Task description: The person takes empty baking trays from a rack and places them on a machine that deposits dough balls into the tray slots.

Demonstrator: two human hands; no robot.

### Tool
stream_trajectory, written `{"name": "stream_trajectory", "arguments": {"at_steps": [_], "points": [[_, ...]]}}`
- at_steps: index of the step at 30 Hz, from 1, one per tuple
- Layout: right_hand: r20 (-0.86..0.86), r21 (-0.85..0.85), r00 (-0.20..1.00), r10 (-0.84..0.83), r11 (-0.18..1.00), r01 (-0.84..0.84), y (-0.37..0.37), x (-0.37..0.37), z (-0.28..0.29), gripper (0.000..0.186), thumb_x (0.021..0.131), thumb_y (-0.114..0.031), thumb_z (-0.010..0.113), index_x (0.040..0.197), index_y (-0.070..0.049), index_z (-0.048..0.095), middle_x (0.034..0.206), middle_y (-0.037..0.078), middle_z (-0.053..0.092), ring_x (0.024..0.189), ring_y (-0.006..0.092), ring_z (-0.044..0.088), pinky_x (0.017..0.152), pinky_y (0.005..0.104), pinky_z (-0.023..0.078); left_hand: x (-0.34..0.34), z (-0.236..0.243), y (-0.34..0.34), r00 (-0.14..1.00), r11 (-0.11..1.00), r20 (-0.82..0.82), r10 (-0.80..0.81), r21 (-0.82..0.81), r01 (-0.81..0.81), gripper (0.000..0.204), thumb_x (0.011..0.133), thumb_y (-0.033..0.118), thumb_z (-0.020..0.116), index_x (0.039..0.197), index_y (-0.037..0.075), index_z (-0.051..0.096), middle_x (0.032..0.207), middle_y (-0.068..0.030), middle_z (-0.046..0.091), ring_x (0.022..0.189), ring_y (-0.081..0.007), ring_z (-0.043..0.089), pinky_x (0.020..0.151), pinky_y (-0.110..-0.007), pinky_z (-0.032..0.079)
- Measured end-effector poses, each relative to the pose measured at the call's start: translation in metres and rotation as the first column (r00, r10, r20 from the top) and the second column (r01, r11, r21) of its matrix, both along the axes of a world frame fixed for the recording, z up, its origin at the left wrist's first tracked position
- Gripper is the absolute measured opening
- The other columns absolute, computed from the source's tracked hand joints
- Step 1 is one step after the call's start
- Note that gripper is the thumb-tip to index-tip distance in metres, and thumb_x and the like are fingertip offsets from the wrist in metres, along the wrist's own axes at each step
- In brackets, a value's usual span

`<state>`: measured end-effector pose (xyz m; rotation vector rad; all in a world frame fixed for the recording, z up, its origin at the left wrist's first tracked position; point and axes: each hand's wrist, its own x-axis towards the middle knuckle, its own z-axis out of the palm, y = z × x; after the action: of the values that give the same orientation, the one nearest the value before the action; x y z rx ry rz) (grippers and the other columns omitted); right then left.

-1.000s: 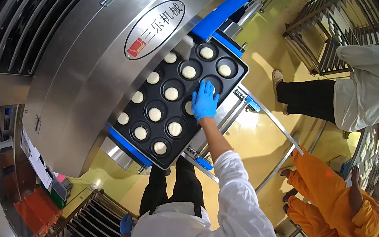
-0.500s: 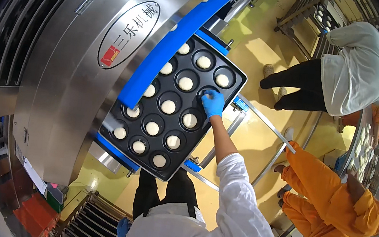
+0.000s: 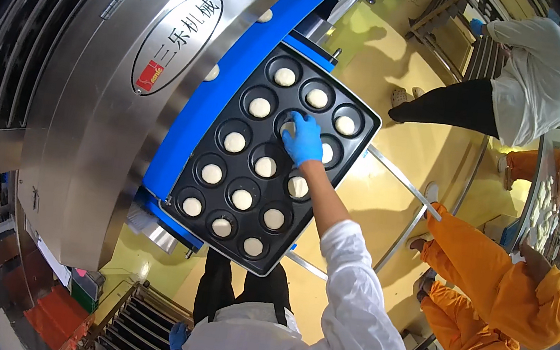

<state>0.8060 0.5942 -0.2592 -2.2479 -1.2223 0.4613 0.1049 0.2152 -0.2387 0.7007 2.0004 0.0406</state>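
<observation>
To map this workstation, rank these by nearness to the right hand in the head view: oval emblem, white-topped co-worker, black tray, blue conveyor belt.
1. Black tray: directly beneath the right hand.
2. Blue conveyor belt: left, just past the tray.
3. Oval emblem: farther left.
4. White-topped co-worker: far right.

In the tray (image 3: 312,70) lie dough rounds (image 3: 265,167), with the right hand (image 3: 304,139) over one. Left of the tray runs a belt (image 3: 194,133), a machine (image 3: 83,130) beyond it; right of the tray are co-workers (image 3: 539,88).
</observation>
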Motion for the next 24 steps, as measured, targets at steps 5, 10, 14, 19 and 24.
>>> {"name": "stream_trajectory", "arguments": {"at_steps": [5, 10, 14, 19, 24], "points": [[0.03, -0.267, 0.999, -0.038, 0.963, 0.044, 0.012, -0.004, 0.001, 0.039, 0.07, -0.023, 0.071, 0.105, -0.009, 0.061, 0.108, 0.024, 0.053, 0.098, 0.0424, 0.053, 0.086, 0.0482, 0.047, -0.002, 0.0, -0.002, 0.992, 0.996, 0.106, 0.061, -0.069, -0.053, 0.03, 0.09, 0.019, 0.054, 0.113, 0.0, 0.059, 0.104, -0.0106, 0.064, 0.088, -0.0173, 0.062, 0.068, -0.028, 0.051], [-0.103, -0.082, 0.931, -0.35, 0.936, 0.342, -0.007, 0.007, -0.026, 0.029, 0.067, -0.022, 0.069, 0.088, -0.002, 0.064, 0.093, 0.026, 0.057, 0.088, 0.0397, 0.057, 0.077, 0.0449, 0.048, -0.006, -0.004, 0.0, 0.757, 0.76, -0.149, -0.636, 0.052, 0.648, 0.027, 0.089, 0.018, 0.054, 0.109, 0.0, 0.06, 0.096, -0.0097, 0.065, 0.08, -0.0182, 0.062, 0.067, -0.029, 0.051], [-0.1, 0.037, 0.836, -0.539, 0.838, 0.544, -0.019, 0.011, -0.033, 0.026, 0.068, -0.022, 0.065, 0.082, 0.0, 0.064, 0.089, 0.026, 0.058, 0.087, 0.0386, 0.056, 0.081, 0.0414, 0.047, 0.013, 0.005, 0.01, 0.997, 0.998, 0.068, -0.024, -0.058, 0.028, 0.027, 0.088, 0.018, 0.056, 0.108, 0.0, 0.06, 0.096, -0.0086, 0.063, 0.079, -0.0166, 0.061, 0.067, -0.028, 0.051], [0.337, -0.136, 0.913, -0.228, 0.948, 0.287, -0.04, -0.02, 0.023, 0.053, 0.081, -0.027, 0.064, 0.127, -0.008, 0.047, 0.125, 0.025, 0.046, 0.111, 0.0405, 0.047, 0.093, 0.0476, 0.041, 0.021, 0.013, 0.01, 0.976, 0.98, 0.092, 0.198, -0.023, -0.197, 0.028, 0.088, 0.018, 0.056, 0.109, 0.0, 0.06, 0.095, -0.0075, 0.063, 0.078, -0.0146, 0.06, 0.067, -0.027, 0.05], [0.055, 0.085, 0.996, -0.067, 0.994, 0.062, -0.015, -0.011, 0.006, 0.049, 0.08, -0.023, 0.065, 0.122, -0.004, 0.049, 0.12, 0.025, 0.05, 0.109, 0.041, 0.049, 0.089, 0.0471, 0.045, 0.025, 0.022, 0.015, 0.986, 0.993, 0.122, 0.115, -0.041, -0.111, 0.03, 0.09, 0.019, 0.055, 0.113, 0.0, 0.059, 0.098, -0.0073, 0.062, 0.079, -0.0135, 0.059, 0.067, -0.026, 0.05]]}}
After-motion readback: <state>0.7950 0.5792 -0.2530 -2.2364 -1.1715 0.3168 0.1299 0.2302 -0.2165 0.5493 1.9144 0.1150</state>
